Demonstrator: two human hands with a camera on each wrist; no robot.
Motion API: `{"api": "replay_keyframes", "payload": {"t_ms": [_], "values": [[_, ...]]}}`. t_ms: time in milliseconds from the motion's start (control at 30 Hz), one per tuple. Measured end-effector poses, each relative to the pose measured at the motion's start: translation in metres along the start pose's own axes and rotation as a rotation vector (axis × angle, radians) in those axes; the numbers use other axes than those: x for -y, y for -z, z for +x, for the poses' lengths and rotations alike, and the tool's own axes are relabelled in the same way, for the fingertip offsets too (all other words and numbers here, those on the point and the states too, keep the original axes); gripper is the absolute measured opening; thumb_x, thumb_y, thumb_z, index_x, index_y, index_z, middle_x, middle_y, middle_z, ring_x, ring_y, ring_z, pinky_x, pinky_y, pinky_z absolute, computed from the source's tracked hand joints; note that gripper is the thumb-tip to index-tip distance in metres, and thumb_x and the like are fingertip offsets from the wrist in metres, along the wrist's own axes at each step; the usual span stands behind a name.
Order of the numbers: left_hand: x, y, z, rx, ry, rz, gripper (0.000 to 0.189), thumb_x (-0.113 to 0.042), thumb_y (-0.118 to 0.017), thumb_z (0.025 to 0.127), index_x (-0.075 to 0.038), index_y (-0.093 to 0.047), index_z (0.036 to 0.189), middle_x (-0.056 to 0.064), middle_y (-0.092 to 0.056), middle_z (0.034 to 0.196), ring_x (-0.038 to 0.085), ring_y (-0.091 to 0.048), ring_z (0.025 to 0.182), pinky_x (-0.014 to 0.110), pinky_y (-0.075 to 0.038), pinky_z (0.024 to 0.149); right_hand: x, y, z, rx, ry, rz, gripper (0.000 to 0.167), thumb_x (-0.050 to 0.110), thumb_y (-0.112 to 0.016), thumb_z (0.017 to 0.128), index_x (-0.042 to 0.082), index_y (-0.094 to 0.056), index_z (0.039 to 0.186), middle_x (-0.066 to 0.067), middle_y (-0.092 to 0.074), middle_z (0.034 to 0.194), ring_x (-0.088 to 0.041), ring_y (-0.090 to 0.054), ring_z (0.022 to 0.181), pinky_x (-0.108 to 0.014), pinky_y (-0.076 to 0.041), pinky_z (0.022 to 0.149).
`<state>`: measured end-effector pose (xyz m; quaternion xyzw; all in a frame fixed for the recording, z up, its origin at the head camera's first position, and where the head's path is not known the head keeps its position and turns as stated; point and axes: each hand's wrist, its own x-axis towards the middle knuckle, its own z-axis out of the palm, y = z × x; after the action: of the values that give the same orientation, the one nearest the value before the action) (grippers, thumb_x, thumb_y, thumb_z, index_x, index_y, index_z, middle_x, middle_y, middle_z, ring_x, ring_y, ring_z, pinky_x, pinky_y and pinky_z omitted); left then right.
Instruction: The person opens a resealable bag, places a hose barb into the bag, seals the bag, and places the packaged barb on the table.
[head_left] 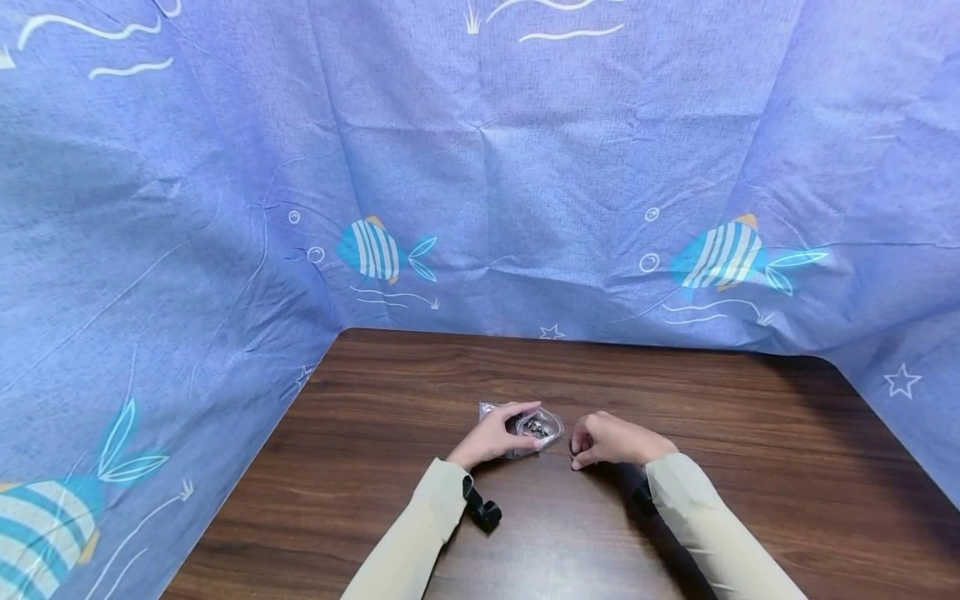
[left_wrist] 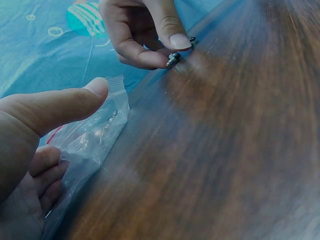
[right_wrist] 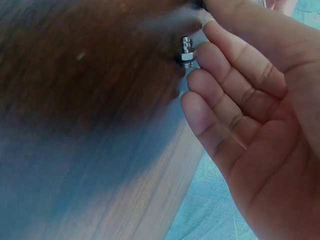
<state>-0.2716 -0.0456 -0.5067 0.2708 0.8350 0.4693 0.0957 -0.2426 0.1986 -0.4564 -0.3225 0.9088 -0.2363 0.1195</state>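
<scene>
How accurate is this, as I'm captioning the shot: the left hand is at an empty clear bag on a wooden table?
Not quite: the clear bag isn't empty; the head view shows small metal parts in it. The rest stands.

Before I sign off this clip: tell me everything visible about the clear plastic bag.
The clear plastic bag looks thin, wrinkled and shiny, with a ribbed edge and a red line. Small metal parts show inside. It seems open. The left hand holds it, thumb near the ribbed edge, on or just above the brown table.
</scene>
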Motion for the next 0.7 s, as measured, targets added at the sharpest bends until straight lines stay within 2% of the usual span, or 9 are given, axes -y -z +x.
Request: {"api": "replay_keyframes", "payload": {"t_ms": [300,700], "values": [[-0.0005,-0.0002,-0.0005,-0.007,0.001,-0.019,0.062,-0.025,-0.078,0.081,-0.019,-0.054,0.138,0.005,-0.057,0.136,0.020,-0.053,0.122,0.034,-0.039,0.105,0.0010,-0.0005,0.0012,0.009,0.022,0.002,0.013,0.013,-0.074,0.081,0.014,-0.066,0.071,0.014,-0.056,0.061,0.005,-0.045,0.053,-0.017,-0.042,0.050],[-0.0020,0.0001,-0.0015,-0.009,-0.002,-0.011,0.062,-0.025,-0.078,0.080,-0.018,-0.055,0.137,0.005,-0.057,0.135,0.019,-0.054,0.119,0.031,-0.041,0.103,0.0040,0.0032,0.0026,0.021,0.032,-0.069,0.008,0.009,-0.069,0.082,0.014,-0.069,0.076,0.014,-0.059,0.065,0.005,-0.048,0.056,-0.016,-0.045,0.054]]}}
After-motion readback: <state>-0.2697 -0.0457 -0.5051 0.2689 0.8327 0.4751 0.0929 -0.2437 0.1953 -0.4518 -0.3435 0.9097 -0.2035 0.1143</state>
